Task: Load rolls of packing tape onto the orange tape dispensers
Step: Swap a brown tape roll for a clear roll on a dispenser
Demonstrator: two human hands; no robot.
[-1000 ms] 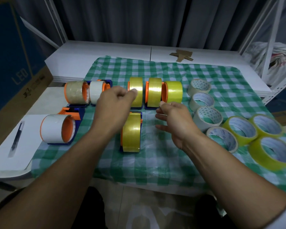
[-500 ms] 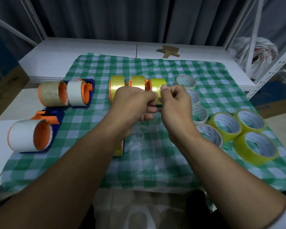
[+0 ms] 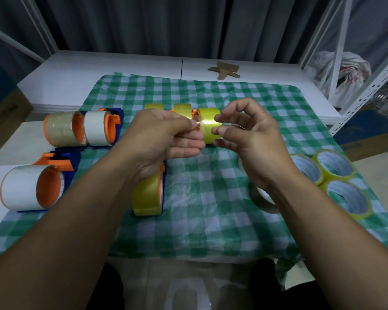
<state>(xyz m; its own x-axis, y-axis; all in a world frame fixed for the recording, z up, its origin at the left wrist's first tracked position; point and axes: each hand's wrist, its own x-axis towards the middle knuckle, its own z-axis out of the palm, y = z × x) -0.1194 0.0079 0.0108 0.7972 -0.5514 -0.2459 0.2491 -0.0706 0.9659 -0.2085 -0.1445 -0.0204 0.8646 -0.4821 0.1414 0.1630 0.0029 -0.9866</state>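
**As our hands meet above the cloth, loaded dispensers stand all round them**

While our left hand point(image 3: 159, 139) hovers over the green checked cloth point(image 3: 211, 231), its fingers are curled in and the thumb presses against the forefinger, pinching a tiny glinting scrap point(image 3: 198, 124); we cannot tell what that scrap is. Our right hand point(image 3: 253, 142) faces it, just beside, with fingers half bent and thumb and forefinger apart, gripping nothing we can make out. Directly behind the two sets of fingertips stands a yellow tape roll point(image 3: 210, 115) on its orange dispenser point(image 3: 195, 112), rightmost in a row of three. Whether either hand touches it we cannot tell. Below our left wrist a second yellow roll point(image 3: 147, 198) stands loaded on the cloth. Off to the left are a clear roll point(image 3: 58, 128), a white roll point(image 3: 95, 128) touching it, and a nearer white roll point(image 3: 20, 186), each on an orange core. To the right, three loose yellow-rimmed rolls point(image 3: 347, 199) lie flat, and a pale roll point(image 3: 263, 201) shows partly under our right forearm.
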